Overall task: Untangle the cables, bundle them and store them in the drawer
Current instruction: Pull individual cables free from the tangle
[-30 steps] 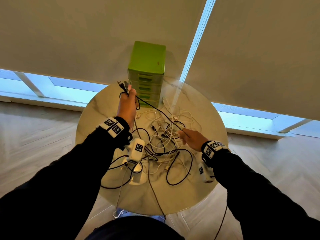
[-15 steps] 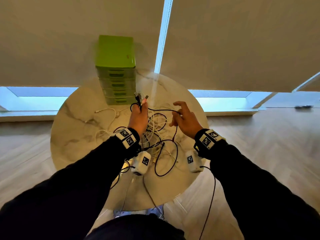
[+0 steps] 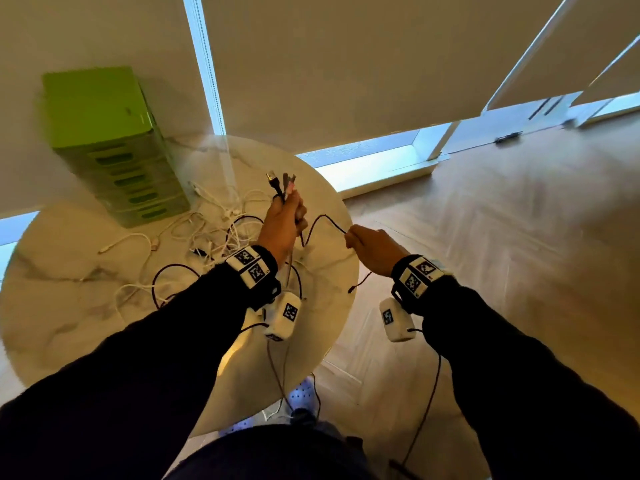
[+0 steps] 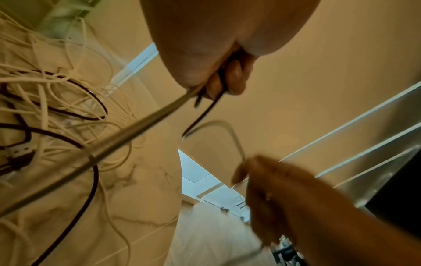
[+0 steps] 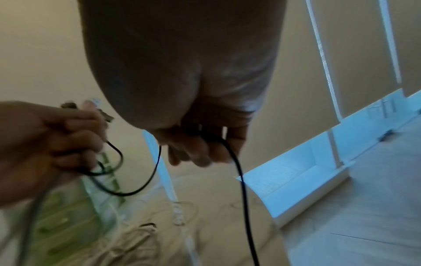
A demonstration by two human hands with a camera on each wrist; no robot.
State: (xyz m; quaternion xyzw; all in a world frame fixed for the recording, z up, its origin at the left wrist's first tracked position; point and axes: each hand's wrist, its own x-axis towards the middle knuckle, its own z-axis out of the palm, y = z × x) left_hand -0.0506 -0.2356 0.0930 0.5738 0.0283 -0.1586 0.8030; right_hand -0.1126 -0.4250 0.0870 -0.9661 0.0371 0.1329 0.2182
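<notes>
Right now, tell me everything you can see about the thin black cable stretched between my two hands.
The black cable is thin, round and flexible, with a dark matte jacket. It runs in a slack arc from the left hand, which grips it along with several plug ends, to the right hand, which pinches it past the round table's edge. Beyond the right hand it hangs down loose to a small free end. It is lifted clear of the tangle of white cables.

In the left-wrist view the right hand [image 4: 296, 207] at five o'clock is smeared by motion blur. The green drawer unit [image 5: 68, 225] at seven o'clock in the right-wrist view is blurred — its drawers unreadable — and the black cable [image 5: 241, 189] runs off the bottom edge.
</notes>
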